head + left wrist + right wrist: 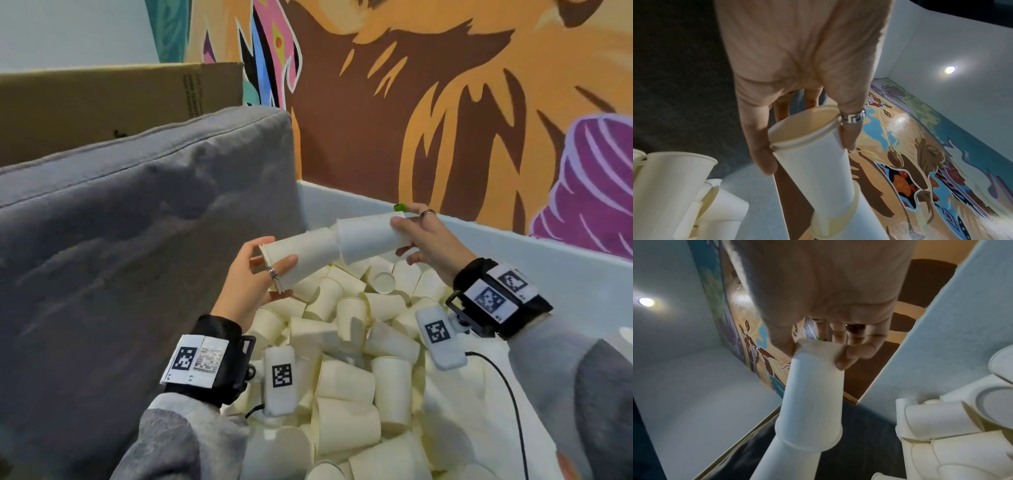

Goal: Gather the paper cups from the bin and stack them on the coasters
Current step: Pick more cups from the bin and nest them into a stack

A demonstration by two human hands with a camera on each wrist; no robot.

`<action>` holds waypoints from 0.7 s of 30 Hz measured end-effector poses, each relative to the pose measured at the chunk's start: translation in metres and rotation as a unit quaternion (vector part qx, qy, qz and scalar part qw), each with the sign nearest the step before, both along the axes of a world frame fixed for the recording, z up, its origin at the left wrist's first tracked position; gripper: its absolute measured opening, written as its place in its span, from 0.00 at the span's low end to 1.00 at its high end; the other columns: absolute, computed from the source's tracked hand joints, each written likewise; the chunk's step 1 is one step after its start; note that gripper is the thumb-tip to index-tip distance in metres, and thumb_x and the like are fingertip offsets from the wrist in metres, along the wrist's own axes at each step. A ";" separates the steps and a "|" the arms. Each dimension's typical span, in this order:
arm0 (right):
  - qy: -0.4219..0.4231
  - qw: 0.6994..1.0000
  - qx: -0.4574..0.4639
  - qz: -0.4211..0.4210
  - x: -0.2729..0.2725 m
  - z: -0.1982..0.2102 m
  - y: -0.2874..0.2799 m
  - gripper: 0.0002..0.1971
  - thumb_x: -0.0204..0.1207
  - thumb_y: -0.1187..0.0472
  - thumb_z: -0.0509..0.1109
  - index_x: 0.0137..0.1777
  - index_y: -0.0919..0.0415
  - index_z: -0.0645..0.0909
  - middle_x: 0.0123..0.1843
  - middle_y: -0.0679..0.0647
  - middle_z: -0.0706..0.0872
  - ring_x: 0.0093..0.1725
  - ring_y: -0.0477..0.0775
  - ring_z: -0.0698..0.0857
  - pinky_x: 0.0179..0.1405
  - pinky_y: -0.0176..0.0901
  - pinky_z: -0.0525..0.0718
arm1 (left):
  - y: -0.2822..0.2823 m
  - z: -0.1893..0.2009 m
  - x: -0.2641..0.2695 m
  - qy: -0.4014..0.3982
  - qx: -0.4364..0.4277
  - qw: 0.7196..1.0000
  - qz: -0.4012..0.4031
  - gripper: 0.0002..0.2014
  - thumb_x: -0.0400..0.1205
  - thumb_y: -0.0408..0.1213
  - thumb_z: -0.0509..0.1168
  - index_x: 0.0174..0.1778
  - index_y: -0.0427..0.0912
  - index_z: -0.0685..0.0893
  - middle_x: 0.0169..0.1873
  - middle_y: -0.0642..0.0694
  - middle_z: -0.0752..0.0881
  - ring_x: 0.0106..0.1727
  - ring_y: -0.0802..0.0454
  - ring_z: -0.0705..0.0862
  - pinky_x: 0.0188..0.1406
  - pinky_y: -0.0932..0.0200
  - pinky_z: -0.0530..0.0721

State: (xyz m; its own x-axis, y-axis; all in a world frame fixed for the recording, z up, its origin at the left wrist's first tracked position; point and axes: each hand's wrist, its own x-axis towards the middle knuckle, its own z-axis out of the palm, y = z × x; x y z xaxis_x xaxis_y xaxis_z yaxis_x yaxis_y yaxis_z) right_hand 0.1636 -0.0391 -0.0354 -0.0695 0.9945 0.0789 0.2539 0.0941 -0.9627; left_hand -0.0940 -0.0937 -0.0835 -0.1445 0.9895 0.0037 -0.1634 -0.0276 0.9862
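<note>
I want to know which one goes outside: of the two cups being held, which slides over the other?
The cup in the right hand, cup: its rim sits over the base of the left hand's cup.

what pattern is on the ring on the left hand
A black-and-white geometric key pattern on the silver ring of the left hand; clearest in the left wrist view.

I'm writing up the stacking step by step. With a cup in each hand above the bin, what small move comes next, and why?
Probably push the right hand leftward: its cup covers only the base of the left hand's cup, so they are only partly nested.
</note>
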 end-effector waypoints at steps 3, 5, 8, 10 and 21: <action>0.027 0.999 -0.014 0.015 -0.014 0.003 -0.004 0.18 0.82 0.55 0.62 0.69 0.55 0.67 0.48 0.53 0.78 0.35 0.51 0.78 0.31 0.43 0.75 | 0.003 0.002 -0.002 0.011 -0.009 0.999 -0.029 0.24 0.76 0.36 0.72 0.68 0.50 0.75 0.58 0.46 0.79 0.59 0.44 0.81 0.47 0.46 0.89; 0.023 0.999 -0.019 0.032 -0.026 0.004 -0.006 0.18 0.82 0.55 0.62 0.70 0.55 0.67 0.49 0.53 0.78 0.36 0.52 0.78 0.33 0.44 0.75 | 0.004 0.005 -0.003 0.012 -0.010 0.999 -0.048 0.24 0.77 0.36 0.71 0.68 0.51 0.75 0.57 0.47 0.79 0.58 0.45 0.82 0.47 0.47 0.89; 0.005 0.997 -0.020 0.075 -0.048 0.003 -0.012 0.17 0.82 0.55 0.62 0.69 0.53 0.66 0.52 0.54 0.80 0.37 0.53 0.80 0.33 0.43 0.77 | 0.005 0.009 -0.005 0.004 -0.008 0.998 -0.069 0.24 0.77 0.36 0.71 0.68 0.52 0.74 0.57 0.48 0.79 0.57 0.46 0.83 0.45 0.48 0.90; -0.010 0.994 -0.020 0.104 -0.061 0.002 -0.014 0.17 0.82 0.55 0.62 0.68 0.52 0.65 0.55 0.54 0.82 0.38 0.53 0.82 0.32 0.42 0.79 | 0.007 0.010 -0.008 0.002 -0.003 0.996 -0.087 0.24 0.76 0.35 0.71 0.68 0.52 0.74 0.58 0.48 0.79 0.57 0.46 0.83 0.44 0.47 0.90; -0.159 0.951 -0.197 0.177 -0.082 -0.061 -0.016 0.14 0.80 0.48 0.65 0.58 0.56 0.72 0.53 0.52 0.84 0.33 0.51 0.82 0.33 0.40 0.79 | 0.024 0.001 -0.044 -0.029 0.024 0.999 -0.036 0.23 0.73 0.30 0.74 0.59 0.51 0.76 0.62 0.42 0.78 0.57 0.45 0.82 0.45 0.45 0.90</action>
State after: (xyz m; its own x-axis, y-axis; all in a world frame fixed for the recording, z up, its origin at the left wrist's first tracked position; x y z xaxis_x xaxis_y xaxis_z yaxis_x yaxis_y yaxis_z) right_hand 0.0813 -0.0554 -0.0962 -0.3629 0.8525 -0.3762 0.5576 -0.1248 -0.8207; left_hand -0.1381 -0.0699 -0.0828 -0.0746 0.9962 0.0450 -0.2241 -0.0607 0.9727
